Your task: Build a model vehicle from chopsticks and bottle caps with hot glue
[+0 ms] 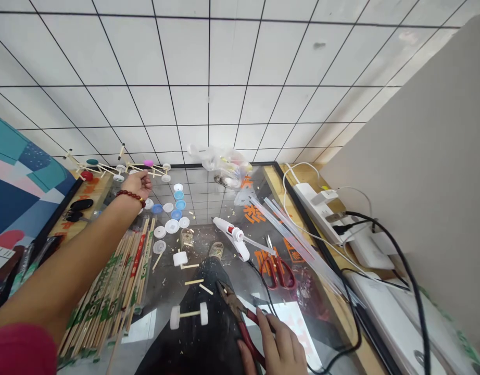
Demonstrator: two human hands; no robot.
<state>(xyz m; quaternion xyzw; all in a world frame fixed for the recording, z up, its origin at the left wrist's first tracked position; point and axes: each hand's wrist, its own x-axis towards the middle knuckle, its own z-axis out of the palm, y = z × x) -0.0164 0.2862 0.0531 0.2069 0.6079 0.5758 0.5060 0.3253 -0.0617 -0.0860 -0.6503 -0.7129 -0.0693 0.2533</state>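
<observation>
My left hand [137, 185] reaches to the far left with its fingers curled, right by a small wooden-stick model [158, 171] with white cap wheels and a pink cap. What those fingers hold is hidden. A similar stick model [107, 169] with a dark green cap stands to its left. My right hand [281, 341] grips red-handled pliers [240, 312] at the near edge, jaws pointing up and left. Left of the pliers lie short cut sticks [193, 282], a stick axle with two white wheels [190, 314] and a white wheel [180, 258].
Blue and white bottle caps [172, 226] lie near bundled, packaged chopsticks [103, 291]. A white glue gun [234, 237], red scissors [278, 271] and clear glue sticks [298, 239] occupy the right. A plastic bag [224, 166] sits by the tiled wall; a power strip [318, 208] with cables lines the right edge.
</observation>
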